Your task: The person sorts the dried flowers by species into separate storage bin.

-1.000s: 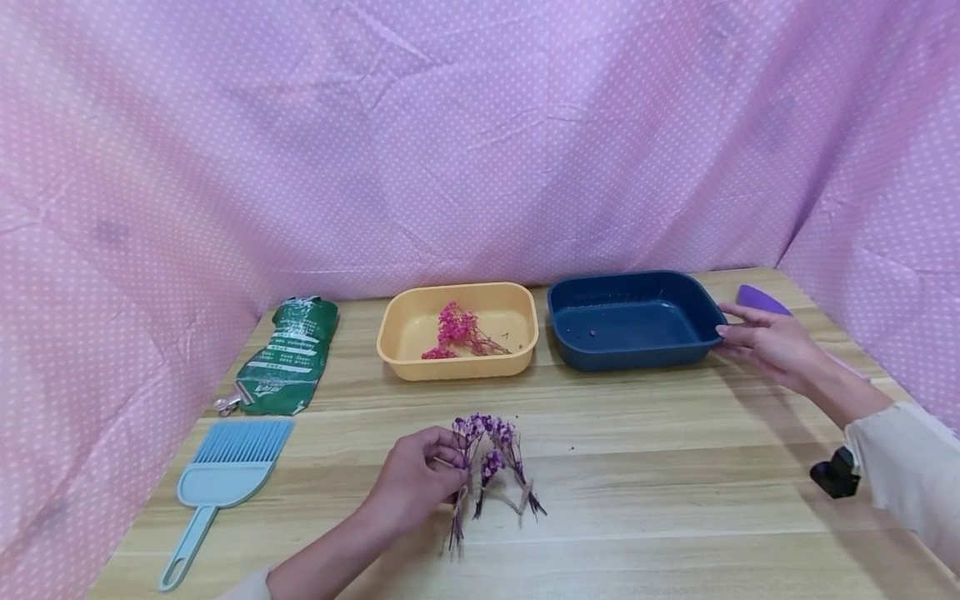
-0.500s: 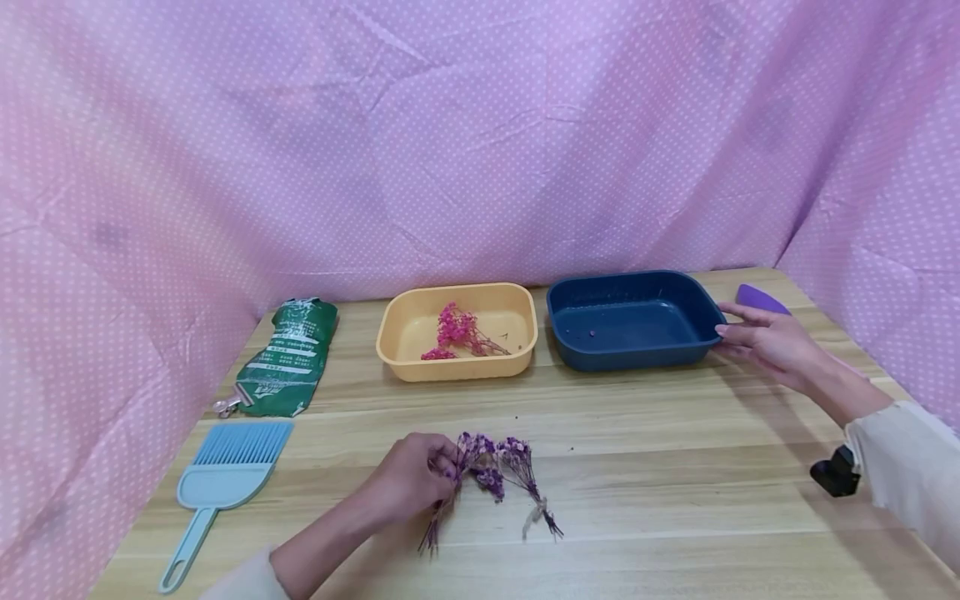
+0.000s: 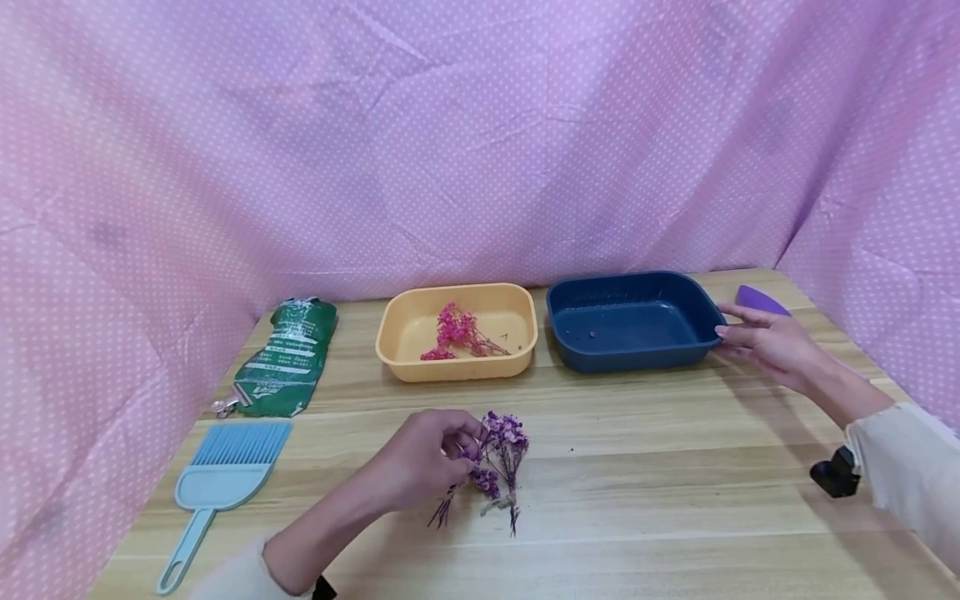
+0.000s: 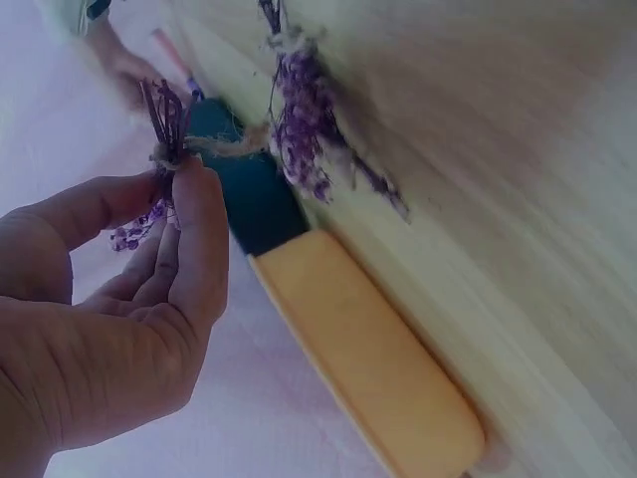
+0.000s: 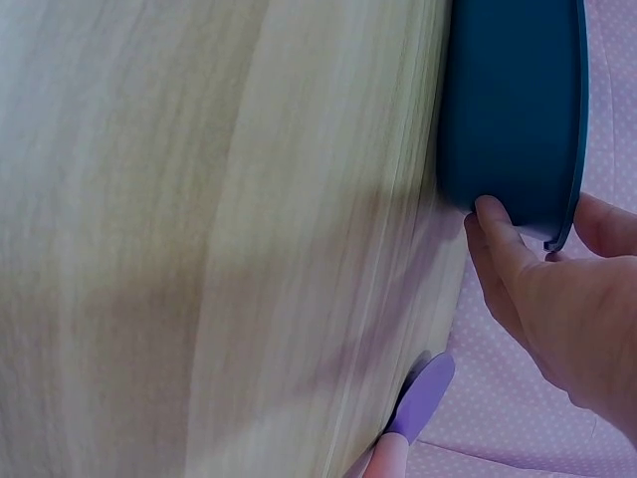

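Note:
My left hand (image 3: 431,458) pinches a small bunch of purple dried flowers (image 4: 169,124) by its stems, which are tied with twine. In the left wrist view the stem ends point up and the blossoms hang behind the fingers. A strand of twine (image 4: 234,145) runs from it to another purple dried flower bunch (image 3: 505,442), just right of the hand in the head view. My right hand (image 3: 772,346) touches the right end of a dark blue tray (image 3: 633,358) with straight fingers, the thumb near its rim. A few tiny bits lie in that tray.
A yellow tray (image 3: 457,369) with pink dried flowers (image 3: 457,327) stands left of the blue one. At left lie a clipped green packet (image 3: 288,358) and a light blue brush (image 3: 217,483). A purple-ended tool (image 5: 423,393) lies beyond my right hand. Pink dotted cloth (image 3: 480,142) surrounds the table.
My left hand shifted slightly left with the flowers, then back right and up, lifting the tied bunches, which have drawn closer together. My right hand stays at the blue tray.

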Available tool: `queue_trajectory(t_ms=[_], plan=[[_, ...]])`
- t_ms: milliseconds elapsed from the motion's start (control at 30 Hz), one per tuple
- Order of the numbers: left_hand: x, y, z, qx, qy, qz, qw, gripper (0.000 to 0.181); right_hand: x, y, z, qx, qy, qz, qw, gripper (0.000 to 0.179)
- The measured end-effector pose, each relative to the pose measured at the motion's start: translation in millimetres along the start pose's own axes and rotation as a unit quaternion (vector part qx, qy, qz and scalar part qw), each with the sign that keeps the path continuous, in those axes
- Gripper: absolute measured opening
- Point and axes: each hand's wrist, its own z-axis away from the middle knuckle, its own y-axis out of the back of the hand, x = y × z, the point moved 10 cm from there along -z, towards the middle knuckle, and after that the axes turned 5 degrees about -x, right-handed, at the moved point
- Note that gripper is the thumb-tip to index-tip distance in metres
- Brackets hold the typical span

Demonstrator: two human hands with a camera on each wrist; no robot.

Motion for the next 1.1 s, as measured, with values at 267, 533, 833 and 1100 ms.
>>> queue_trajectory(t_ms=[267, 533, 833, 1100], plan=[[-5.0, 2.3, -18.9, -0.015, 0.076, 0.234, 0.9691, 0.03, 0, 0, -0.6, -0.007, 0.006, -0.016, 0.9998, 0.038], [-3.1, 2.3, -62.8, 0.02, 0.115, 0.377, 0.9188, 0.031, 0, 0, -0.4, -0.006, 0.005, -0.007, 0.9999, 0.037], [0.3, 7.9, -121.3, 0.095, 0.139, 0.432, 0.8859, 0.027, -3, -3, -3.5, -0.012, 0.006, -0.006, 0.9999, 0.037], [-1.4, 5.7, -159.3, 0.134, 0.163, 0.444, 0.8706, 0.025, -1, 0, -1.4, -0.011, -0.001, -0.008, 0.9999, 0.037]])
